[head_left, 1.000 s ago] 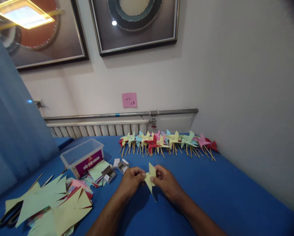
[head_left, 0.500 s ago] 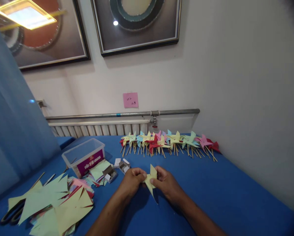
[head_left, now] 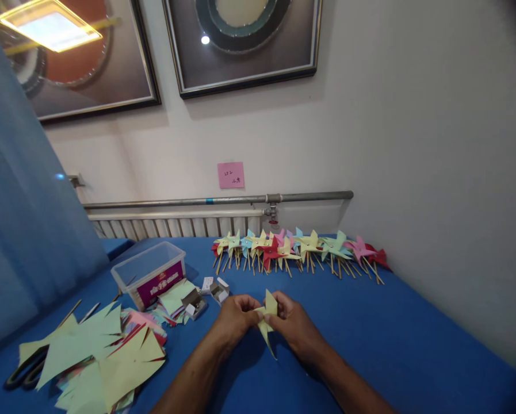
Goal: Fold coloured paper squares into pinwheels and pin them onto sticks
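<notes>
Above the blue tabletop, a pale yellow paper pinwheel (head_left: 270, 305) is pinched between my two hands. My left hand (head_left: 237, 316) grips its left side, thumb pressed near the folded middle. On the right side, my right hand (head_left: 293, 322) pinches the paper with thumb and fingers, one pointed blade standing up beside it. Another blade hangs down toward the table. The thumbs cover the centre, so I cannot tell whether a pin is in it. No stick shows on this pinwheel.
Finished pinwheels on sticks (head_left: 283, 250) lie in a row at the back. To the left are cut paper sheets (head_left: 128, 365), black-handled scissors (head_left: 27, 368), a clear plastic box (head_left: 149, 273) and small open cardboard boxes (head_left: 195, 305). A blue curtain (head_left: 33, 190) hangs at the left.
My left thumb has moved right, closer to the pinwheel's centre and my right thumb. The view has shifted slightly; both hands keep hold of the paper.
</notes>
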### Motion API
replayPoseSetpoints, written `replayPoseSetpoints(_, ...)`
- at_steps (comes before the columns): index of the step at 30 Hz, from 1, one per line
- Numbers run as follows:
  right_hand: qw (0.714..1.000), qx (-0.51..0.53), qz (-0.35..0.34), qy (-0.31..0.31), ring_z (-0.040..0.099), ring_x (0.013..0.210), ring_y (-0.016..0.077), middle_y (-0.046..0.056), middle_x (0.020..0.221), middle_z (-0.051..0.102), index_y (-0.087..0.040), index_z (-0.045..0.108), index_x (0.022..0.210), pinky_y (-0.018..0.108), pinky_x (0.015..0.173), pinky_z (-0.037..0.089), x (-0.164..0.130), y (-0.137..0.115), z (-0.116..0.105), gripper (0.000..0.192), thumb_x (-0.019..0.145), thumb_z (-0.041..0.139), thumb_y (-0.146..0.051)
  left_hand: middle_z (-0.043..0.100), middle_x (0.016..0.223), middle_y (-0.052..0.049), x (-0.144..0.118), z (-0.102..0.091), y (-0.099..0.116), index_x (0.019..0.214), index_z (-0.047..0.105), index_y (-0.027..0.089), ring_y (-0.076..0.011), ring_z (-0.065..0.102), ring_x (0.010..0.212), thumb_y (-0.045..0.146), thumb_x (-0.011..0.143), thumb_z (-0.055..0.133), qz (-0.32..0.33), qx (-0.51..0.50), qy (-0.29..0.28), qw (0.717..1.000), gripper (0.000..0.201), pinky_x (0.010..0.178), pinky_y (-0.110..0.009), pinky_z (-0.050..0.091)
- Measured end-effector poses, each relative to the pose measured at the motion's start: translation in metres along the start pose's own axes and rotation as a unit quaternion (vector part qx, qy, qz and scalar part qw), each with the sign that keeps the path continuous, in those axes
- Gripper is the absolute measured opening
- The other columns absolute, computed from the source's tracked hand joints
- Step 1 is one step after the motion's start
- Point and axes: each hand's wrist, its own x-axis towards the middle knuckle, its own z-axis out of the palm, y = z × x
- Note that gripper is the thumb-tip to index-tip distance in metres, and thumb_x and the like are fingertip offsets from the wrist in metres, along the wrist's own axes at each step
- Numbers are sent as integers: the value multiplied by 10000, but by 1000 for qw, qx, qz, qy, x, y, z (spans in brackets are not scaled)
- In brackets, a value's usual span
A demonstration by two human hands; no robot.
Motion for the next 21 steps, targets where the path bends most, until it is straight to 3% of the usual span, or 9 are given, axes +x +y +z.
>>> replayPoseSetpoints(12,999,23,29,15,595,648,155,-23,701,668,-213,586,823,260,624,442,7,20,0,209,669,710,-280,577,610,37,2,2,-6,700,631,158,-97,439,566,231,613,654,26,47,27,998,115,574,-239,306)
replayPoseSetpoints(17,998,-37,29,29,611,663,173,-22,693,665,-221,599,810,262,608,437,5,13,1,165,675,666,-290,539,585,57,1,6,-7,698,616,159,-85,399,541,181,656,644,27,78,36,996,54,547,-234,274)
replayPoseSetpoints(21,999,-27,33,33,644,685,198,-4,706,688,-223,610,827,276,613,458,5,14,0,189,683,674,-328,538,589,60,4,9,-8,715,619,159,-91,409,548,164,695,665,21,91,51,994,50,548,-230,290)
